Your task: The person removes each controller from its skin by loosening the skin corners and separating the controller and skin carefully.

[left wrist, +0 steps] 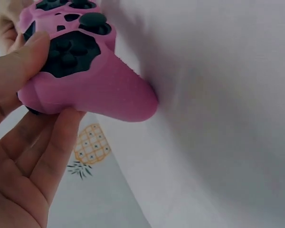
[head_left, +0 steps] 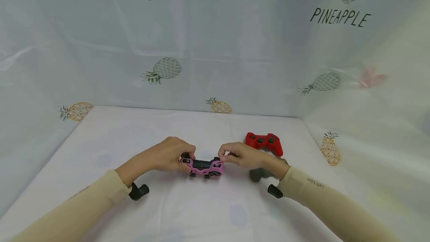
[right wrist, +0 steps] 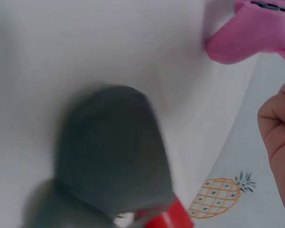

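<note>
A pink game controller (head_left: 201,167) with black buttons is held between both hands over the white cloth. My left hand (head_left: 171,154) grips one end of it. In the left wrist view, the thumb lies on top by the direction pad and the fingers are underneath; one handle of the controller (left wrist: 104,90) points down to the cloth. My right hand (head_left: 240,155) pinches the other end between thumb and curled index finger. In the right wrist view, that hand (right wrist: 280,123) is partly cut off by the frame edge, next to the controller's pink handle (right wrist: 242,40).
A red game controller (head_left: 263,142) lies behind my right wrist. A dark grey rounded object (head_left: 256,174), blurred in the right wrist view, is partly hidden under the right forearm. The white-covered table (head_left: 188,212) meets a pineapple-print curtain (head_left: 215,40) at the back and sides.
</note>
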### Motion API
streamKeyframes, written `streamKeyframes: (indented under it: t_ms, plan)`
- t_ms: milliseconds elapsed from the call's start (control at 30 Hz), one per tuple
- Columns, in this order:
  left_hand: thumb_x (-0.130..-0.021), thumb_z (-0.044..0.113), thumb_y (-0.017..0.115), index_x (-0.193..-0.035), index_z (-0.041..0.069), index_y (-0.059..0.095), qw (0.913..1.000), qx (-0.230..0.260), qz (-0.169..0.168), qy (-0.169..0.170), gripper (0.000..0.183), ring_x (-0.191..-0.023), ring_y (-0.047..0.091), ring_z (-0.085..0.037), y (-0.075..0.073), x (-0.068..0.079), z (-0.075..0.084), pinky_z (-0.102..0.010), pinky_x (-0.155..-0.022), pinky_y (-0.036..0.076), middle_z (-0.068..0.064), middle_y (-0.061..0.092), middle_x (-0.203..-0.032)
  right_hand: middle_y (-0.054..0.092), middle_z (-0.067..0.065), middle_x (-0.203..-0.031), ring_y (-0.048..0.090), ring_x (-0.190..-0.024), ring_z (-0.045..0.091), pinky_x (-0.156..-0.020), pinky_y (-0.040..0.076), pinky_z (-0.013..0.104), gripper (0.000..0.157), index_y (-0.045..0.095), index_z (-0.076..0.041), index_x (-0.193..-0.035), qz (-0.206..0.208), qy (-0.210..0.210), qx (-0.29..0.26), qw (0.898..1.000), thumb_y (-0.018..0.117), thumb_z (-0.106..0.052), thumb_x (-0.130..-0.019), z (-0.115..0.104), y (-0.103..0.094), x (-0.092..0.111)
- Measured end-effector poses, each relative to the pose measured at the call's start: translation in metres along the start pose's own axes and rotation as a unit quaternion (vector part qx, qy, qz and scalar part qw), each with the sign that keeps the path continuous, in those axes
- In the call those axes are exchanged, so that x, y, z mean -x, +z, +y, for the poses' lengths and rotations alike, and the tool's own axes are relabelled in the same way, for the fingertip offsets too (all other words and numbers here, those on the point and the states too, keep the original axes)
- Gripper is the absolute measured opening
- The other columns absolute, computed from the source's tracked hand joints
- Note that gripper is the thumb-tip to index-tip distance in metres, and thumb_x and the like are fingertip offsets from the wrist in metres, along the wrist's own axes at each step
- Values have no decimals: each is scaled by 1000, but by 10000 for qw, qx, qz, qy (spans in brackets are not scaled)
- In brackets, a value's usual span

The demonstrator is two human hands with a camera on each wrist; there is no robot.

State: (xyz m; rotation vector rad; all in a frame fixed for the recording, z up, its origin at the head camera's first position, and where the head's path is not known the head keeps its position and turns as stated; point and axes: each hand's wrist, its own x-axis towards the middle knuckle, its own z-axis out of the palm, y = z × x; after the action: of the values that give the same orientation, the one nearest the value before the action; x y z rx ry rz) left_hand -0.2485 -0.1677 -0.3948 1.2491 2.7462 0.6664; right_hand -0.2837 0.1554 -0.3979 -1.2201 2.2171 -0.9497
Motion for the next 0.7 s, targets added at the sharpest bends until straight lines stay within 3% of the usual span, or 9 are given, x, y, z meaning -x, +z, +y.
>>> streamKeyframes:
  t_ms: [133,267,400,633,700]
  plan:
    - [-85,27,91,-94,32,71,9996,53,-47,-285,23,-70,57,-1,0,0,-1,-28,-68,48,23,68,-85,64,5,-102,46,-73,6,-68,39,24,3,63,-19,-110,273,-42,84,9996,62,-16,-109,6,6,4]
    - [-88,26,89,-98,32,72,9989,174,-129,-424,21,-72,58,-2,0,-2,-2,-30,-69,48,21,67,-82,64,4,-100,42,-69,3,-66,38,24,11,63,-21,-108,470,-224,271,9983,63,-11,-107,7,9,7]
    - [-88,26,89,-99,32,72,9981,213,-130,-564,21,-73,59,-3,-2,-3,-3,-31,-71,48,20,66,-82,64,-1,-99,44,-69,4,-65,40,24,2,64,-17,-109,762,-362,543,9950,64,-16,-107,6,13,7]
    - [-87,30,89,-102,30,73,9975,325,-49,-620,22,-76,61,-4,-1,-5,-3,-32,-73,48,20,67,-83,60,-2,-80,50,-58,4,-62,45,25,4,65,-13,-105,1214,87,691,9902,68,-15,-106,0,17,6]
    - [-87,30,89,-102,30,73,9972,355,-12,-661,22,-79,63,-3,0,-5,-3,-31,-74,49,21,69,-85,63,1,-75,59,-57,13,-62,47,25,5,66,-12,-105,1289,199,665,9892,68,-16,-106,0,18,6]
